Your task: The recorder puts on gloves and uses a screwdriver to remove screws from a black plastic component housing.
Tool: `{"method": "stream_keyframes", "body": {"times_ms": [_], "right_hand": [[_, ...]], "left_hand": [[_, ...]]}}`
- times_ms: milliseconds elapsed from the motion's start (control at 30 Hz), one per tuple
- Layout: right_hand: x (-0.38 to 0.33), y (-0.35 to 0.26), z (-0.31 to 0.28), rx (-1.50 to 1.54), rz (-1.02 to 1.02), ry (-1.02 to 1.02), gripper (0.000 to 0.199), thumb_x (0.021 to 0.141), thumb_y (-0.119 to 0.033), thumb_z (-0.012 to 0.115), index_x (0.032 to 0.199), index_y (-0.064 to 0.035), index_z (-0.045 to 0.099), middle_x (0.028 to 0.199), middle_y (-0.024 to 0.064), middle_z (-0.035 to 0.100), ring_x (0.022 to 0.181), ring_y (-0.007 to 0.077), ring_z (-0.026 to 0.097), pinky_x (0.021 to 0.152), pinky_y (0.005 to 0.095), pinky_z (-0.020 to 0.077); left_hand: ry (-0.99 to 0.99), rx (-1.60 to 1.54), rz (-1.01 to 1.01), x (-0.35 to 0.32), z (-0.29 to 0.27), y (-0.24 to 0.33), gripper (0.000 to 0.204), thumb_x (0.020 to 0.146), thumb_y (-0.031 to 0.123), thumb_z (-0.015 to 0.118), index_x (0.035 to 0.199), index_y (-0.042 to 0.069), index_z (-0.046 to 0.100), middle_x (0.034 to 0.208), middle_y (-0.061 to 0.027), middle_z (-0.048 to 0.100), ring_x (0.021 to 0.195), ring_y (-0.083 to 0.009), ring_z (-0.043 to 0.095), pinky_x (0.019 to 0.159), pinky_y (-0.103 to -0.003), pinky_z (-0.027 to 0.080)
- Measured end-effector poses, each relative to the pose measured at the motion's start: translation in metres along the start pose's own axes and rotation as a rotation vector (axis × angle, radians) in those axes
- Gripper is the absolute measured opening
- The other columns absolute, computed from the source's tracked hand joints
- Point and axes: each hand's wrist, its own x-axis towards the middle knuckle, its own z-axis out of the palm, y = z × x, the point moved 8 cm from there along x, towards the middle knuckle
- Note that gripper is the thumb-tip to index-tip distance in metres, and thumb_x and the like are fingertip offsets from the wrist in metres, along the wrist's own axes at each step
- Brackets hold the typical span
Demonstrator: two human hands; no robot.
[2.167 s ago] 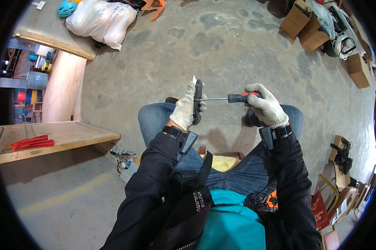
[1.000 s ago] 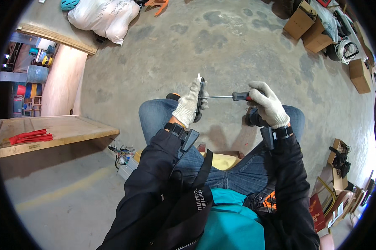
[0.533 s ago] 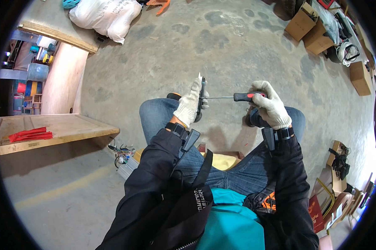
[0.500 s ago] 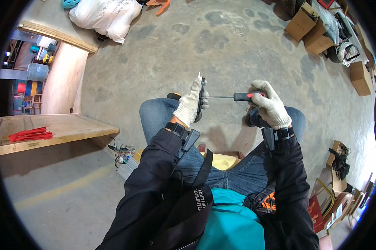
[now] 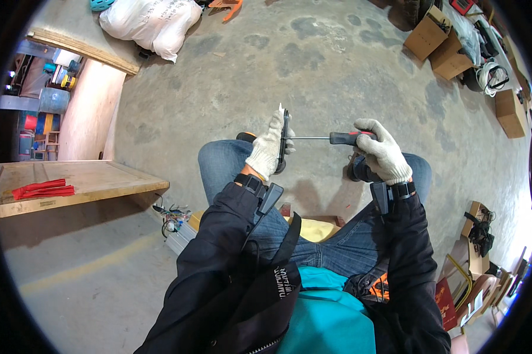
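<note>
My left hand (image 5: 268, 146), in a pale knit work glove, grips a thin, dark, flat piece (image 5: 285, 135) held on edge in front of my left knee. What kind of part it is, I cannot make out. My gloved right hand (image 5: 386, 154) is closed round the black and red handle of a screwdriver (image 5: 342, 138). The screwdriver lies level, its steel shaft pointing left, with the tip meeting the face of the dark piece. Both hands are above the concrete floor, over my bent knees.
On the left a wooden bench (image 5: 100, 180) bears red cloth (image 5: 43, 189). Beneath its right end lie tangled wires (image 5: 174, 219). A white sack (image 5: 154, 26) sits at the far left. Cardboard boxes (image 5: 426, 33) and a coil of white cable (image 5: 491, 76) stand at the far right.
The fingers of my right hand have shifted slightly on the screwdriver handle, which shows turned a little. My left hand and the dark piece stay nearly in place.
</note>
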Motion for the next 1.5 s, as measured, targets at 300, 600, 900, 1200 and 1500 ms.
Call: {"method": "stream_keyframes", "body": {"times_ms": [300, 600, 900, 1200, 1500], "right_hand": [[-0.001, 0.005, 0.006, -0.001, 0.218, -0.074, 0.048, 0.106, -0.041, 0.056, 0.127, 0.0025, 0.062, 0.101, 0.0070, 0.067, 0.080, 0.0096, 0.062, 0.069, 0.0264, 0.0518], [0.002, -0.004, 0.005, 0.077, -0.016, 0.095, 0.045, 0.103, -0.036, 0.061, 0.132, -0.0022, 0.059, 0.099, 0.0063, 0.067, 0.075, 0.0098, 0.060, 0.067, 0.0256, 0.0492], [0.001, 0.001, 0.001, -0.019, 0.067, 0.045, 0.039, 0.103, -0.032, 0.061, 0.129, -0.0014, 0.061, 0.094, 0.0052, 0.066, 0.075, 0.0101, 0.060, 0.068, 0.0260, 0.0518], [-0.008, -0.006, 0.009, -0.227, 0.183, 0.033, 0.038, 0.107, -0.038, 0.056, 0.119, -0.0027, 0.063, 0.086, 0.0032, 0.065, 0.068, 0.0096, 0.060, 0.063, 0.0266, 0.0509], [0.002, -0.002, -0.003, 0.084, -0.029, 0.050, 0.044, 0.096, -0.022, 0.071, 0.131, 0.0013, 0.060, 0.107, 0.0079, 0.063, 0.088, 0.0147, 0.064, 0.077, 0.0269, 0.0512]], "left_hand": [[0.010, -0.011, 0.016, 0.002, -0.002, 0.000, 0.066, 0.097, 0.073, 0.053, 0.126, 0.015, 0.062, 0.084, -0.0038, 0.064, 0.060, -0.0143, 0.061, 0.053, -0.030, 0.056], [0.013, -0.019, -0.035, 0.004, -0.003, -0.007, 0.066, 0.095, 0.074, 0.055, 0.122, 0.014, 0.063, 0.081, -0.0042, 0.063, 0.059, -0.0149, 0.060, 0.052, -0.030, 0.056], [-0.030, -0.033, -0.011, 0.006, 0.000, -0.007, 0.066, 0.097, 0.074, 0.053, 0.123, 0.014, 0.064, 0.082, -0.0043, 0.063, 0.059, -0.0148, 0.060, 0.052, -0.031, 0.056], [-0.007, -0.046, -0.024, 0.002, -0.003, -0.001, 0.066, 0.097, 0.074, 0.051, 0.117, 0.013, 0.066, 0.081, -0.0041, 0.064, 0.059, -0.0144, 0.061, 0.053, -0.031, 0.056], [-0.020, -0.043, 0.001, 0.002, 0.000, -0.004, 0.065, 0.097, 0.073, 0.054, 0.120, 0.013, 0.065, 0.083, -0.0036, 0.063, 0.062, -0.0140, 0.062, 0.053, -0.030, 0.056]]}}
